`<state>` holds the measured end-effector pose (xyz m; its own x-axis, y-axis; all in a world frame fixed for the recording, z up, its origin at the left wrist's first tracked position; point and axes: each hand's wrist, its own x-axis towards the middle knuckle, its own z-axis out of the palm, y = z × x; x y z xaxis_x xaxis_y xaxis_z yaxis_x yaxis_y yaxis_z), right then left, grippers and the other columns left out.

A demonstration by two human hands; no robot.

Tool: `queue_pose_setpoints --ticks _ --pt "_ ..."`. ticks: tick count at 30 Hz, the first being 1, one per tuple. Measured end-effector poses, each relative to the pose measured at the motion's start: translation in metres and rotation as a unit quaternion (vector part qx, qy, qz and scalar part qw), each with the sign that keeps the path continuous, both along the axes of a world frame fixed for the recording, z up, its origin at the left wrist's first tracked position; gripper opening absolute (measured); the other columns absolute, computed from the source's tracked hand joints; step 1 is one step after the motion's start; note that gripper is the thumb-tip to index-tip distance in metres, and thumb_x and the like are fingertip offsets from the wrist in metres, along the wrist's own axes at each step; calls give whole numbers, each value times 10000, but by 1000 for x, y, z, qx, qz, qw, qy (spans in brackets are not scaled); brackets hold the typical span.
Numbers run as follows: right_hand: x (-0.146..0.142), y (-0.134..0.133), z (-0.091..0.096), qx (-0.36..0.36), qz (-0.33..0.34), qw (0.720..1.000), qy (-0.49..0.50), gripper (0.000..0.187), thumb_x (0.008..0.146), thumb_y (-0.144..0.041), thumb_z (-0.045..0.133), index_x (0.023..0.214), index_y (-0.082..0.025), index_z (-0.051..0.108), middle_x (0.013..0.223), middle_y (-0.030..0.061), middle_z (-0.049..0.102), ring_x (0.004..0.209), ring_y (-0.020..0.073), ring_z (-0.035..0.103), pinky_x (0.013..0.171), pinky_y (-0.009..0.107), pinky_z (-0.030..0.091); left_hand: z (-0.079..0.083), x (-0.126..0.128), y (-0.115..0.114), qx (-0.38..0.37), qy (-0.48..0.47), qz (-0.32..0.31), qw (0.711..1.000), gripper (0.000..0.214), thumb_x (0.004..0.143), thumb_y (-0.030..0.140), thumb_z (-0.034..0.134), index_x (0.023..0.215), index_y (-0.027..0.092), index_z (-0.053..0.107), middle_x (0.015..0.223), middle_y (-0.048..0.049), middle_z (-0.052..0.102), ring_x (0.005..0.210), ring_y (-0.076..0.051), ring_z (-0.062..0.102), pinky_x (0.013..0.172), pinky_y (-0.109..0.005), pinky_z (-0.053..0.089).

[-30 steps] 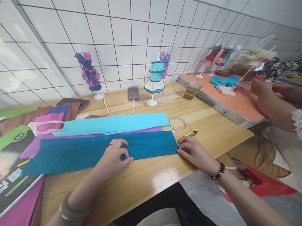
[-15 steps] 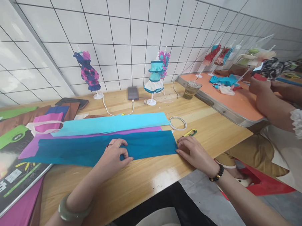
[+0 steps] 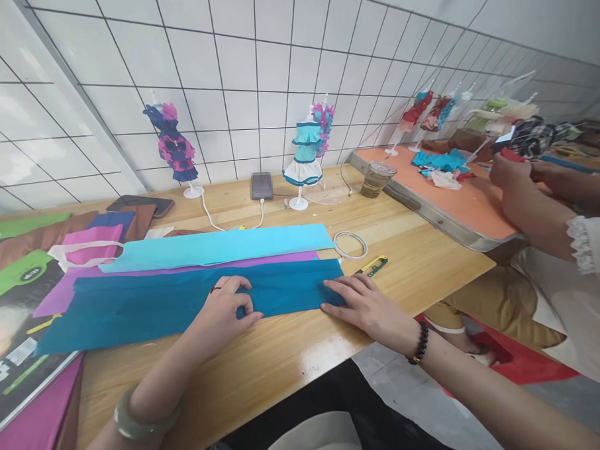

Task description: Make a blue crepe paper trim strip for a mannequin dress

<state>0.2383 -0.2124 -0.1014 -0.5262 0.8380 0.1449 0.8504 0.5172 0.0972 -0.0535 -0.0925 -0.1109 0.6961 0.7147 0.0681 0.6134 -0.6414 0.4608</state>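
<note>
White tiled wall (image 3: 233,55) with dark grout lines, and before it one wooden table (image 3: 221,368), as seen from where I stand. Nearest the person: one long strip of dark teal fabric (image 3: 144,308), laid lengthwise near the front edge, its left end overlapping a black-and-green printed sheet (image 3: 11,330). Left hand (image 3: 229,308), one ring, pale green bangle (image 3: 132,418) at the forearm: resting on the middle of the teal strip, fingers curled, thumb by the near edge; whether it pinches the cloth I cannot tell. Right hand (image 3: 368,308), dark beaded bracelet (image 3: 420,344) at the wrist: unclenched, fingers extended and laid over the strip's right end. Behind the strip: one purple piece (image 3: 54,299), partly covered; one light turquoise strip (image 3: 231,244), roughly parallel to the teal. Beside the turquoise strip's right end: one roll of tape (image 3: 351,256). Just past the right hand: one yellow-and-green cutter (image 3: 376,266). Along the back: one small stand in a navy-and-pink dress (image 3: 174,144); one in a turquoise-and-white tiered dress (image 3: 304,148); between them, a dark square device (image 3: 262,185) on a white cable; a dark phone (image 3: 140,205) at left; a clear cup (image 3: 377,178) of liquid at right. Adjoining: one orange-topped table (image 3: 458,205) bearing blue scraps (image 3: 439,160), a co-worker's hand (image 3: 509,173) above its far right side.
</note>
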Motion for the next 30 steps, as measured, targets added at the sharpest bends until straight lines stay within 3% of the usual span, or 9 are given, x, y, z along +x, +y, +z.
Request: queue_pose_setpoints --ticks 4,12,22,30 --pt "-4 2 4 -1 8 999 -36 386 906 -151 419 1251 -313 483 1341 113 454 1208 288 390 899 519 374 -1 -1 1 -5 13 -3 1000 277 769 395 544 574 208 604 1131 -44 521 1076 -274 430 898 -451 367" --pt "4 1 -1 4 30 999 -18 367 909 -137 408 1240 -262 506 1250 130 527 1171 267 428 908 493 388 -1 -2 1 -1 21 -4 1000 291 779 400 536 573 202 592 1143 -44 521 1086 -272 419 887 -441 373" --pt "37 -18 -13 18 -4 999 36 333 907 -172 423 1214 -226 541 1192 121 570 1141 236 456 914 463 420 -1 -2 2 -14 24 -3 1000 305 782 413 537 576 198 600 1157 -46 509 1091 -274 408 898 -452 362" --pt "38 -22 -22 40 -34 996 74 316 886 -110 409 1124 -183 603 1122 140 591 1104 234 486 884 445 450 -1 -1 1 -13 16 -2 1000 302 775 402 551 562 194 597 1144 -43 512 1080 -273 415 899 -450 355"
